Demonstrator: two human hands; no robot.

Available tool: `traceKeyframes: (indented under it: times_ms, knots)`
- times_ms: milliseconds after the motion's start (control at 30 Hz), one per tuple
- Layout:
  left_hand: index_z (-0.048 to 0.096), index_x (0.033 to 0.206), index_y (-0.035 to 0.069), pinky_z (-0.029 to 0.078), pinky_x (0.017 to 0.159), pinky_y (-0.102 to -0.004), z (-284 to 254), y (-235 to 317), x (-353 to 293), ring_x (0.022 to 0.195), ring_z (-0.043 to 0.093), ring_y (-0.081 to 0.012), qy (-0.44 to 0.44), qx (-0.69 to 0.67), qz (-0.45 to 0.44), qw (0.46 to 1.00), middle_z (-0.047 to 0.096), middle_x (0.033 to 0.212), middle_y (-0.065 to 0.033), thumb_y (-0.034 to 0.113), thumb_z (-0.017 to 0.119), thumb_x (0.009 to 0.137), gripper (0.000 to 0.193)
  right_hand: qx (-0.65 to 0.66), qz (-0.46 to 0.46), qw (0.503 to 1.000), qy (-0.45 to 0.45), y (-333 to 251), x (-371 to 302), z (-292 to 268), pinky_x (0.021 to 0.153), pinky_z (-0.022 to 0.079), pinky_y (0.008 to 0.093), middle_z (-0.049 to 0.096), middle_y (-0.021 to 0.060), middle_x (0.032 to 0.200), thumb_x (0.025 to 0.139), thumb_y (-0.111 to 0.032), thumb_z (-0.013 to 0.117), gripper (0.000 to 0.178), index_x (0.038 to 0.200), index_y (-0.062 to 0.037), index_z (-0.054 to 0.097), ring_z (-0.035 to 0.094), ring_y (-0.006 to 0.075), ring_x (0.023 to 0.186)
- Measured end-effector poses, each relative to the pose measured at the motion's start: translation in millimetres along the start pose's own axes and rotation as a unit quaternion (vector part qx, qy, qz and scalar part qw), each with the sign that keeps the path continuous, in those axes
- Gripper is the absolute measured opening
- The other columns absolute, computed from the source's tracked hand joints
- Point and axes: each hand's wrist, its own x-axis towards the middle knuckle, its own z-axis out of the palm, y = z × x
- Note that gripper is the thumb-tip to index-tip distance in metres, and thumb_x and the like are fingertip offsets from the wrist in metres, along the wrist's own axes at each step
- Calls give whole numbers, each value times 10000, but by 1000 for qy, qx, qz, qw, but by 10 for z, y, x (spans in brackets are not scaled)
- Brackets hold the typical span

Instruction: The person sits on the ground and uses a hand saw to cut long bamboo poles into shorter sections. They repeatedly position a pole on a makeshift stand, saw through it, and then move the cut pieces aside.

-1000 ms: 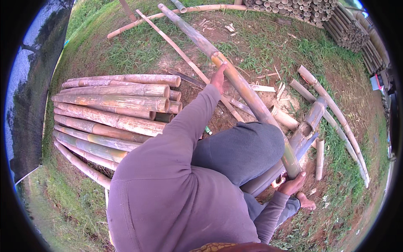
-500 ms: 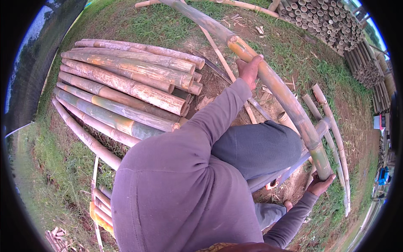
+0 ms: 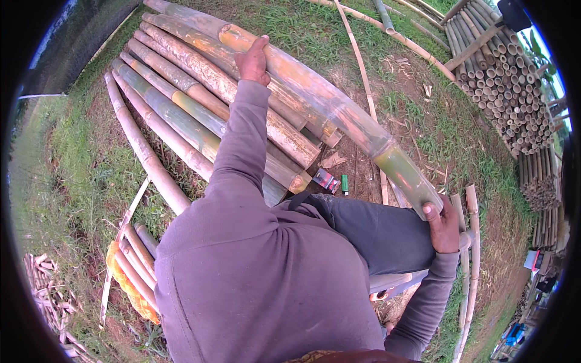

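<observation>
I hold a thick bamboo pole point(image 3: 348, 115) slantwise above the ground, mottled brown with a green near end. My left hand point(image 3: 254, 62) grips it from its left side, well up the pole, thumb showing near a node. My right hand point(image 3: 445, 227) is closed round the near end, above my bent knee. Beneath and left of the pole lies a row of cut bamboo poles point(image 3: 200, 94), partly hidden by the held pole and my left arm. A small dark packet point(image 3: 327, 180) and a green lighter-like object point(image 3: 345, 184) lie by the pile's near ends.
Thinner bamboo poles point(image 3: 471, 266) stand out at my right. A large stack of bamboo point(image 3: 508, 97) is at the far right. A long split strip point(image 3: 357, 54) crosses the grass. Short pieces with an orange cloth point(image 3: 130, 287) and scraps point(image 3: 45, 290) lie at lower left.
The held pole has swung left with my left hand, now over the row of poles. My right hand has risen and shifted left with the near end. The view has turned too.
</observation>
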Motion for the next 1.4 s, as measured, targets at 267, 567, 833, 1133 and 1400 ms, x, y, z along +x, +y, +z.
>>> traceKeyframes:
  times_ms: [267,567,833,1133,1400]
  knots:
    - [483,1428,-185,539,1038,-422,-1905,108,1777,1202,677,-402,81,525,-20,847,634,1372,-318,371,858,773,938,-334,-118,935,-14,-518,392,1137,933,455,523,702,179,1029,967,-580,672,622,1202,-5,693,663,384,992]
    - [532,1430,-61,471,1097,-506,-1984,-173,1139,1282,643,-384,240,738,-16,630,657,1389,-239,636,542,974,833,-334,-27,885,323,-160,-514,124,1030,415,452,704,137,1154,977,-414,729,435,1222,-55,710,634,348,1122]
    - [548,1495,165,396,1127,-545,-680,-936,924,1403,499,-367,77,794,228,558,568,1498,-149,621,629,928,732,-77,428,740,513,2044,-2648,518,908,563,443,778,230,1036,982,-414,678,483,1173,25,739,752,370,997]
    - [612,1383,24,538,988,-416,2425,-2830,-2205,1125,708,-319,-667,455,263,528,731,1225,-184,301,742,952,529,137,579,707,382,2660,-2989,1926,1120,473,462,658,294,1357,893,-620,717,867,1451,25,557,624,412,1305]
    - [680,1322,27,516,1033,-434,3295,-4464,-5221,1144,707,-357,-813,540,207,67,759,1172,-212,512,698,931,623,197,566,724,340,2768,-2991,1822,1146,457,461,596,327,1419,767,-663,818,1090,1491,64,449,595,417,1345]
